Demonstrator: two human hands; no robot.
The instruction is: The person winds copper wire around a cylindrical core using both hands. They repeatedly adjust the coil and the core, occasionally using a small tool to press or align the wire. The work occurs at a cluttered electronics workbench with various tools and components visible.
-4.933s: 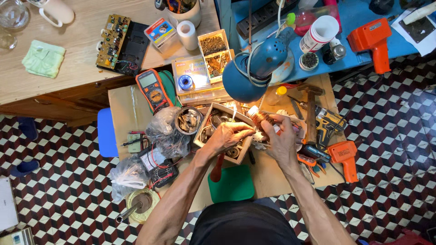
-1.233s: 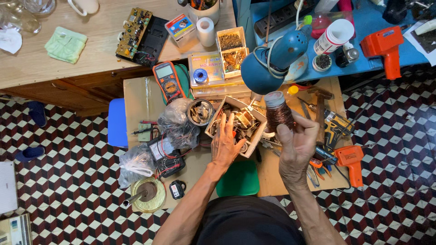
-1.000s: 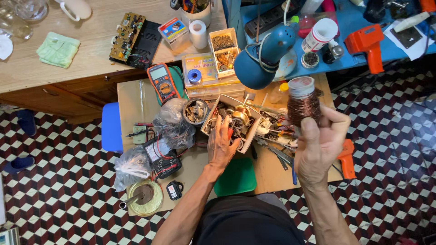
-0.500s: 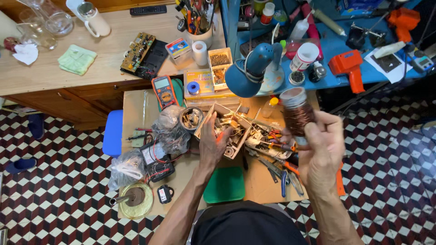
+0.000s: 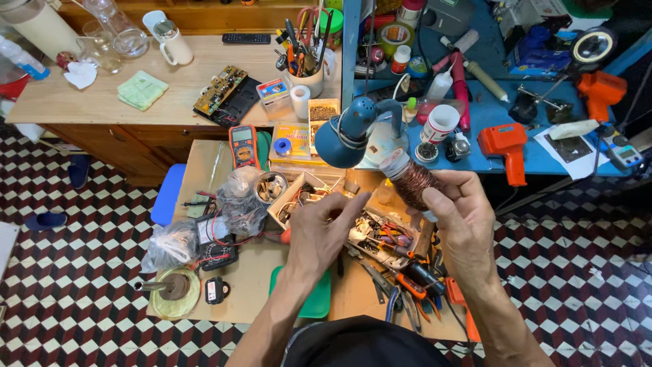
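**Copper wire spool lifted up**

Copper wire spool (image 5: 413, 183) is now up off the bench (image 5: 204, 170), grasped in the right hand (image 5: 465, 217) near the blue lamp (image 5: 353, 132). A moment ago it sat lower. The left hand (image 5: 319, 231) rests spread over the parts tray (image 5: 292, 197), fingers loose, grasping nothing.

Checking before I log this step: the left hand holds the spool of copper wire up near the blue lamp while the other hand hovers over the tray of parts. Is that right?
Not quite. The head view shows the right hand holding the spool of copper wire near the blue lamp; the left hand is the one over the tray of parts.
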